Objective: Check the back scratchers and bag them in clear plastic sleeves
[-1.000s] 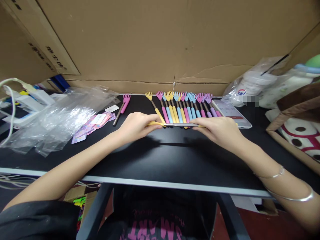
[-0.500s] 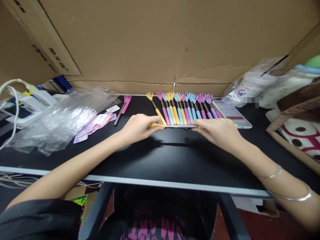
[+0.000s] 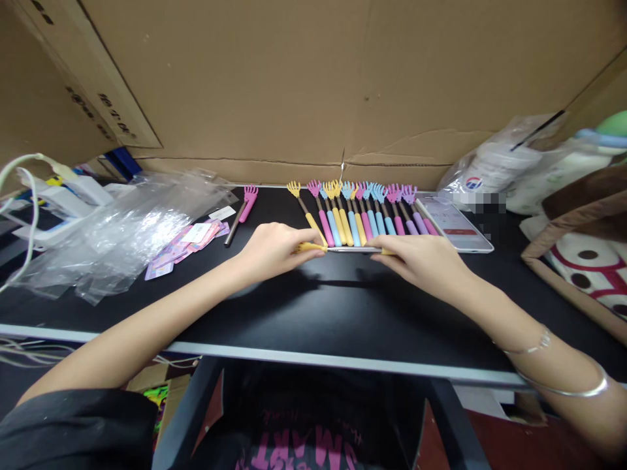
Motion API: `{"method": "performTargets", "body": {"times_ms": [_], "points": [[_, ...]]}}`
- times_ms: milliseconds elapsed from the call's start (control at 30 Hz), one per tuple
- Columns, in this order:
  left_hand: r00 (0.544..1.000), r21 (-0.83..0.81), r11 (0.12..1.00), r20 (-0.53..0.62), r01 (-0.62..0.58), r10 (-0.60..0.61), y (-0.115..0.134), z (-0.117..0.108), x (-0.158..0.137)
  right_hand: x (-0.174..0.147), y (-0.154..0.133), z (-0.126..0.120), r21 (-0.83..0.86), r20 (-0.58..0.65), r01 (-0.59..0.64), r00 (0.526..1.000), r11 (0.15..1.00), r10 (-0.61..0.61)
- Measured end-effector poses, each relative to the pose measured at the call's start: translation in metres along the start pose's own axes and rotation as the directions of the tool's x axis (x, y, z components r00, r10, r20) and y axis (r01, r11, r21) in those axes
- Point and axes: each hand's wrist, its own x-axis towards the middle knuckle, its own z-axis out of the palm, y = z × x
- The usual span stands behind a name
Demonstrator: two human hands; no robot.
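Between my hands a yellow back scratcher (image 3: 349, 249) with a metal rod lies crosswise above the desk. My left hand (image 3: 279, 250) is closed on its yellow claw end. My right hand (image 3: 424, 261) pinches the yellow handle at the other end, mostly hidden by the fingers. Just behind, a row of back scratchers (image 3: 368, 225) in pink, blue, yellow and purple lies side by side, claws toward the back wall. Left of the row sits a pink claw piece (image 3: 249, 202), and a dark metal rod (image 3: 234, 225) lies against it.
Clear plastic bags (image 3: 112, 228) and pink-purple cards (image 3: 189, 245) cover the left of the black desk (image 3: 313, 320). A phone (image 3: 465, 228) lies right of the row. Farther right are a bagged cup (image 3: 504, 163) and a brown-trimmed bag (image 3: 582, 235). A cardboard wall (image 3: 294, 85) closes the back.
My right hand has shifted slightly left, toward my left hand, and less of the metal rod shows between them. The things on the desk have stayed put.
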Motion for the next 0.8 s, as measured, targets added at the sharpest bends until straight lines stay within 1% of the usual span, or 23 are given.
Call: {"method": "performTargets", "body": {"times_ms": [67, 167, 300, 367, 433, 500, 567, 633, 700, 800], "points": [[0.999, -0.043, 0.998, 0.035, 0.035, -0.034, -0.004, -0.004, 0.001, -0.001, 0.003, -0.002, 0.048, 0.028, -0.032, 0.999, 0.998, 0.031], [0.994, -0.214, 0.972, 0.062, 0.096, -0.085, -0.016, -0.010, 0.002, -0.003, 0.010, -0.005, 0.101, 0.084, -0.109, 0.991, 0.989, 0.101], [0.988, -0.443, 0.885, 0.008, 0.142, -0.155, -0.039, -0.015, 0.005, -0.004, 0.017, -0.006, 0.208, 0.148, -0.211, 0.972, 0.955, 0.182], [0.982, -0.520, 0.842, -0.033, 0.140, -0.184, -0.051, -0.013, 0.008, -0.004, 0.016, -0.005, 0.284, 0.176, -0.224, 0.968, 0.932, 0.179], [0.976, -0.570, 0.808, -0.050, 0.147, -0.212, -0.062, -0.009, 0.010, -0.004, 0.010, -0.004, 0.356, 0.215, -0.198, 0.968, 0.913, 0.126], [0.972, -0.589, 0.790, -0.033, 0.171, -0.234, -0.071, -0.003, 0.012, -0.003, 0.001, -0.002, 0.424, 0.257, -0.156, 0.965, 0.892, 0.047], [0.967, -0.578, 0.789, -0.002, 0.208, -0.256, -0.078, 0.004, 0.014, -0.002, -0.008, -0.001, 0.513, 0.295, -0.112, 0.954, 0.851, -0.053], [0.959, -0.527, 0.814, 0.010, 0.247, -0.284, -0.084, 0.010, 0.014, -0.001, -0.016, -0.002, 0.593, 0.326, -0.079, 0.934, 0.801, -0.149], [0.954, -0.449, 0.852, 0.000, 0.268, -0.300, -0.089, 0.016, 0.015, 0.001, -0.021, -0.005, 0.638, 0.350, -0.061, 0.911, 0.768, -0.219], [0.965, -0.376, 0.892, 0.024, 0.250, -0.261, -0.092, 0.024, 0.015, 0.004, -0.025, -0.012, 0.686, 0.388, -0.059, 0.873, 0.725, -0.296]]}}
